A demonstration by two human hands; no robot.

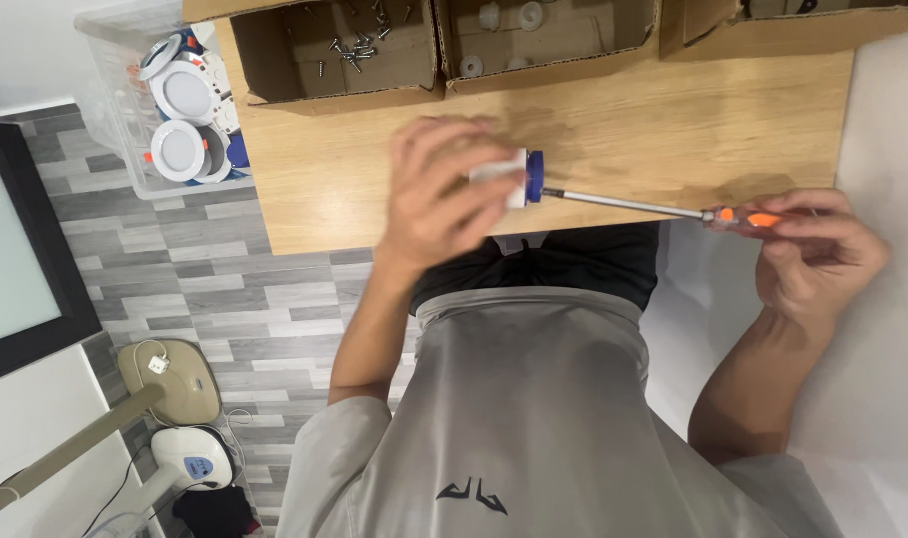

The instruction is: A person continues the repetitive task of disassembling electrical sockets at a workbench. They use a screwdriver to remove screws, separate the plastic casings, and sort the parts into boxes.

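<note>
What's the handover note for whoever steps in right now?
Left hand: gripping a small white and blue downlight fitting above the wooden table.
Right hand: holding an orange-handled screwdriver, tip set against the fitting's blue end.
Parts: loose screws in the left cardboard box, white round pieces in the middle box, finished-looking downlights in a clear bin beside the table.
Done: fitting picked up, driver engaged.
Left: whether the screw is seated cannot be told.
</note>
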